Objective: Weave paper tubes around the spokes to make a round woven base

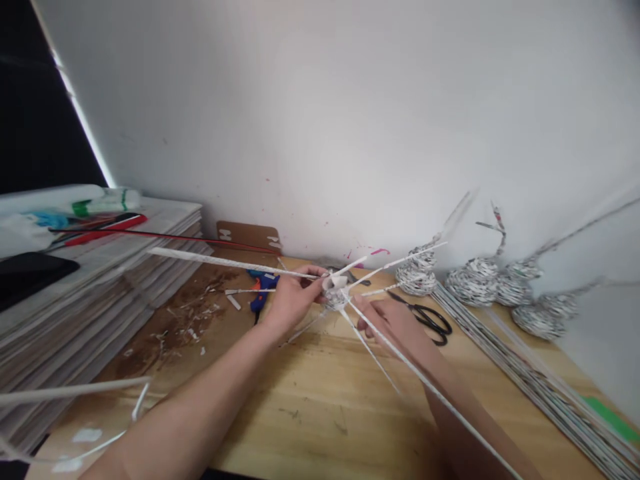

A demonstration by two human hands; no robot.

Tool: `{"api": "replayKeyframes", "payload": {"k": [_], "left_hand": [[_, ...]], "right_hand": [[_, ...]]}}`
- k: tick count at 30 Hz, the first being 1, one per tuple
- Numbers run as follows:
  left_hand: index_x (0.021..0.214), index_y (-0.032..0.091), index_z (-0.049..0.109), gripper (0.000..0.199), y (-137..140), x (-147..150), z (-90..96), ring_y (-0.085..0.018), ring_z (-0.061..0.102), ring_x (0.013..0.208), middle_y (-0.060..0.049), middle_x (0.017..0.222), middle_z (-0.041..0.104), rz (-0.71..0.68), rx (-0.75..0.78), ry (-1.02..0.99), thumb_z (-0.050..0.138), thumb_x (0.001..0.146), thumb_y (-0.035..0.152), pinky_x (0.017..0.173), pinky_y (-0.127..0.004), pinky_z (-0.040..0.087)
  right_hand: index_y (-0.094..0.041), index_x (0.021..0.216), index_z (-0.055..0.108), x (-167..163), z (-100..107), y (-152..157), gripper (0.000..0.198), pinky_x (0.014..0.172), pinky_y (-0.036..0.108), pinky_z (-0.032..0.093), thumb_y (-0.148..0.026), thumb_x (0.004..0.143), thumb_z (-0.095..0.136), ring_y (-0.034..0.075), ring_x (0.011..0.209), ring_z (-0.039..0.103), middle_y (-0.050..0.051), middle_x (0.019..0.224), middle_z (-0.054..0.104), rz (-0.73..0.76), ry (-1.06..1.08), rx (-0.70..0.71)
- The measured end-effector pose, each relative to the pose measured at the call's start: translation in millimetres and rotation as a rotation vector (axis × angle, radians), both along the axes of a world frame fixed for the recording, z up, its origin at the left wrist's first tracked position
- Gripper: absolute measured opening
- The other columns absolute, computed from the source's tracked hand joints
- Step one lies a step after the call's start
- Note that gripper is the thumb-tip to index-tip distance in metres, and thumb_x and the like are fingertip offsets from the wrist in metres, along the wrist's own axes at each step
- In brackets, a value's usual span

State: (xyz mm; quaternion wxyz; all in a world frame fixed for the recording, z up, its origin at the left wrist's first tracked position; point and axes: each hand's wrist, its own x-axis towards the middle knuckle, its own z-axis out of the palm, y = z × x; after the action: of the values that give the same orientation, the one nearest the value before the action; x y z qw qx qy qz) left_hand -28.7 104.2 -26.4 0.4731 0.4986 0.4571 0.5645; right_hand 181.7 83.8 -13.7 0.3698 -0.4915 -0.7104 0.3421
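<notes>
A small woven piece of rolled paper tubes (336,293) is held above the table, with white paper tubes sticking out from it on all sides. My left hand (299,293) pinches its left side between thumb and fingers. On the right, my right hand (387,323) has its fingers curled in close to the piece, closed at a long white paper tube (425,380) that runs toward the lower right; the exact grip is partly hidden. Another long tube (220,259) reaches out to the left over my left hand.
Behind the hands lie a blue and orange glue gun (259,293) and black-handled scissors (433,320). Several woven newspaper forms (473,281) stand along the wall. A bundle of paper tubes (530,380) lies at the right. Stacked paper (165,267) rises on the left near paper scraps.
</notes>
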Motion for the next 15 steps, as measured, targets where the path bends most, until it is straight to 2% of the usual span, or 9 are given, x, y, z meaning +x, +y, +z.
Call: {"api": "replayKeyframes", "payload": {"k": [2, 4, 5, 8, 15], "left_hand": [[0.087, 0.016, 0.069, 0.039, -0.8, 0.2, 2.6, -0.016, 0.065, 0.071, -0.004, 0.085, 0.070, -0.011, -0.016, -0.048, 0.081, 0.064, 0.045, 0.061, -0.027, 0.058], [0.087, 0.016, 0.068, 0.040, -2.8, 1.6, 4.5, -0.016, 0.065, 0.069, -0.004, 0.084, 0.070, -0.031, -0.036, -0.072, 0.082, 0.062, 0.044, 0.060, -0.027, 0.059], [0.087, 0.015, 0.068, 0.041, -3.7, 2.4, 5.1, -0.016, 0.065, 0.068, -0.004, 0.082, 0.070, -0.049, -0.046, -0.079, 0.083, 0.061, 0.043, 0.059, -0.027, 0.059], [0.086, 0.014, 0.067, 0.041, -5.8, 4.1, 5.1, -0.015, 0.064, 0.062, -0.003, 0.076, 0.069, -0.102, -0.054, -0.073, 0.082, 0.063, 0.044, 0.056, -0.027, 0.058], [0.085, 0.015, 0.068, 0.032, -10.5, 4.9, 9.3, -0.013, 0.061, 0.058, -0.003, 0.072, 0.066, -0.123, -0.030, 0.095, 0.076, 0.070, 0.042, 0.047, -0.023, 0.054]], "right_hand": [[-0.020, 0.064, 0.067, -5.2, -6.5, 6.1, 0.038, 0.048, 0.026, 0.035, -0.053, 0.081, 0.066, 0.014, 0.053, 0.052, 0.001, 0.057, 0.062, 0.029, 0.022, -0.080], [-0.021, 0.082, 0.071, -14.0, -13.5, 12.4, 0.033, 0.051, 0.026, 0.040, -0.053, 0.075, 0.072, 0.015, 0.059, 0.056, 0.001, 0.068, 0.067, 0.041, 0.263, -0.194], [-0.021, 0.085, 0.070, -18.7, -17.1, 14.9, 0.034, 0.052, 0.026, 0.041, -0.052, 0.072, 0.075, 0.015, 0.059, 0.057, 0.001, 0.070, 0.068, 0.036, 0.415, -0.244], [-0.018, 0.077, 0.069, -30.6, -28.2, 18.2, 0.033, 0.053, 0.025, 0.042, -0.046, 0.064, 0.083, 0.013, 0.058, 0.057, 0.001, 0.068, 0.067, 0.032, 0.721, -0.336], [-0.018, 0.079, 0.072, -47.2, -38.7, 8.6, 0.026, 0.043, 0.023, 0.033, -0.036, 0.065, 0.084, 0.011, 0.051, 0.050, 0.001, 0.066, 0.065, -0.097, 0.866, -0.260]]}}
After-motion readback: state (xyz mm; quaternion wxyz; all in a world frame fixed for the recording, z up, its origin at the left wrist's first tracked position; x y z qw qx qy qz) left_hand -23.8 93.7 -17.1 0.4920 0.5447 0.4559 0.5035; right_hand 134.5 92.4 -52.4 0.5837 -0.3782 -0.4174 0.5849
